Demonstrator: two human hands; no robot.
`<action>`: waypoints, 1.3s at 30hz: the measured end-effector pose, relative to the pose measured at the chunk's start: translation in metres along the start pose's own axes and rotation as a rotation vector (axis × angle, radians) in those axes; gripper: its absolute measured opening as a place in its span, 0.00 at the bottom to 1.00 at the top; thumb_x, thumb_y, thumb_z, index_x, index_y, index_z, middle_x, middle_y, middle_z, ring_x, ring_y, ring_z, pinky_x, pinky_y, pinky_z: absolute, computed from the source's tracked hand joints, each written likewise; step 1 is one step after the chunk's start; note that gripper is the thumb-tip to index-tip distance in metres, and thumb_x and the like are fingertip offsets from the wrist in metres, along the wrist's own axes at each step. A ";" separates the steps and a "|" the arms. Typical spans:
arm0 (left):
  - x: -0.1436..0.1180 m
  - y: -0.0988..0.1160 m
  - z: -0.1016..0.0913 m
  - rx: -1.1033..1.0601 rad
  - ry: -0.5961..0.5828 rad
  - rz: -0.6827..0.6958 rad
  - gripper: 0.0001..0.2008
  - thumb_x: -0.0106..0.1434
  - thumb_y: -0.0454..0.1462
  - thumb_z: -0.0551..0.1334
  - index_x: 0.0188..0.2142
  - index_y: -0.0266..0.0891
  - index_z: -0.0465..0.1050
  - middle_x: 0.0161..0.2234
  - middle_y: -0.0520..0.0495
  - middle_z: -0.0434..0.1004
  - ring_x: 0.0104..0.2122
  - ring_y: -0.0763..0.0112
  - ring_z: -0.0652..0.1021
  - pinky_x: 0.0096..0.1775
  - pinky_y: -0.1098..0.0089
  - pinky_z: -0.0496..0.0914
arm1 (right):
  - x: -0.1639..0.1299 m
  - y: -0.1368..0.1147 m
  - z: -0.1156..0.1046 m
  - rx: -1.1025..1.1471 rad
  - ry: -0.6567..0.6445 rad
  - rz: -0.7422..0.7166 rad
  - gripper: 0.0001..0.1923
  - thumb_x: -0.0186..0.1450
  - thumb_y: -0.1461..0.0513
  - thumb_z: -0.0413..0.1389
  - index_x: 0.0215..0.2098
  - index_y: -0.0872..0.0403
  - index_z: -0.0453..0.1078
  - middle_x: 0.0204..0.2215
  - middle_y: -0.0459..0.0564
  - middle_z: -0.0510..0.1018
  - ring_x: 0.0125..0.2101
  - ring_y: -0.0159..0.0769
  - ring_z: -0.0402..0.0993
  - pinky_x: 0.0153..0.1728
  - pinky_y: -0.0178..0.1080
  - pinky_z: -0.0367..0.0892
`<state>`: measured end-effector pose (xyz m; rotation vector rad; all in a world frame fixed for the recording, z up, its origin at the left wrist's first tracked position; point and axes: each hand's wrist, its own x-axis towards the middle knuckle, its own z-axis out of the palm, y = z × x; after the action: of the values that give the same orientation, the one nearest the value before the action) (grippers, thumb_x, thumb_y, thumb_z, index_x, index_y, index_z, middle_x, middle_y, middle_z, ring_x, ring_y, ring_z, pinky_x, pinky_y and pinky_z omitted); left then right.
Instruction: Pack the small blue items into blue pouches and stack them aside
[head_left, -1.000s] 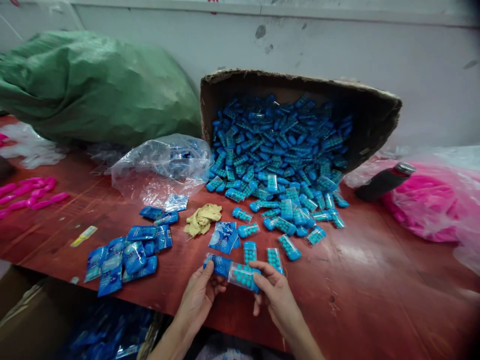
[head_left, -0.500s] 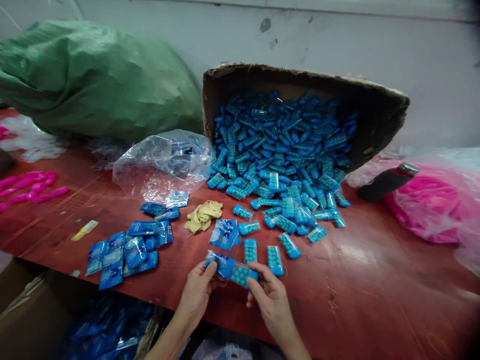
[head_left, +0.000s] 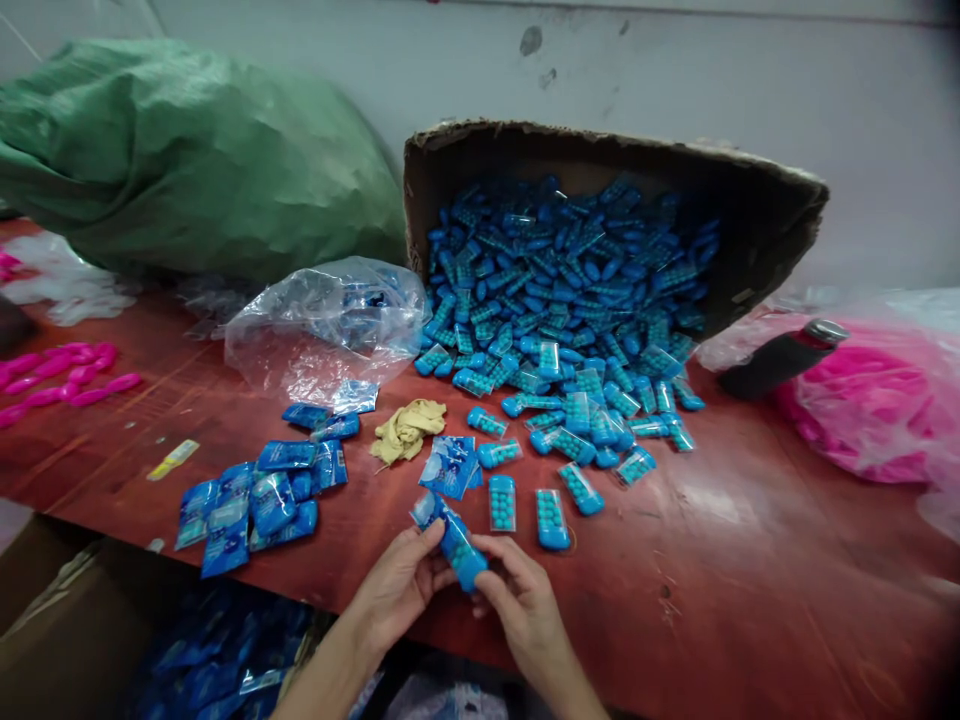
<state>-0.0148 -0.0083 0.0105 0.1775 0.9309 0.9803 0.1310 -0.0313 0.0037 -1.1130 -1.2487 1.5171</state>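
Observation:
My left hand (head_left: pixel 399 582) and my right hand (head_left: pixel 517 600) meet at the near edge of the red table (head_left: pixel 750 560). Together they hold a blue packet with a blue bead case (head_left: pixel 454 540) inside it; the case sits deep in the packet, tilted. Just beyond lie two loose blue bead cases (head_left: pixel 502 502) and a small stack of empty blue packets (head_left: pixel 450 464). A pile of filled blue packets (head_left: pixel 251 500) lies to the left of my hands.
A tipped cardboard box (head_left: pixel 750 215) spills many blue bead cases across the table. A clear plastic bag (head_left: pixel 322 325), a yellow cloth (head_left: pixel 409 428), a green sack (head_left: pixel 180 160), pink items (head_left: pixel 60 375), a black bottle (head_left: pixel 780 358) and pink-filled bags (head_left: pixel 877 400) surround it.
The bead case has slid from the packet's mouth fully into the packet. Both hands have drawn slightly nearer to me and closer together.

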 end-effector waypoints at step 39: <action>-0.017 0.074 -0.028 -0.409 0.404 0.458 0.23 0.60 0.47 0.47 0.33 0.30 0.70 0.31 0.38 0.76 0.39 0.61 0.76 0.37 0.61 0.72 | 0.037 0.008 -0.043 -1.118 0.189 -0.258 0.14 0.62 0.63 0.49 0.46 0.52 0.66 0.36 0.53 0.71 0.36 0.40 0.70 0.33 0.37 0.66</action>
<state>-0.0864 0.0138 0.0418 -0.1698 1.0536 1.6510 0.1629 0.0130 -0.0126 -1.6173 -2.0646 0.4155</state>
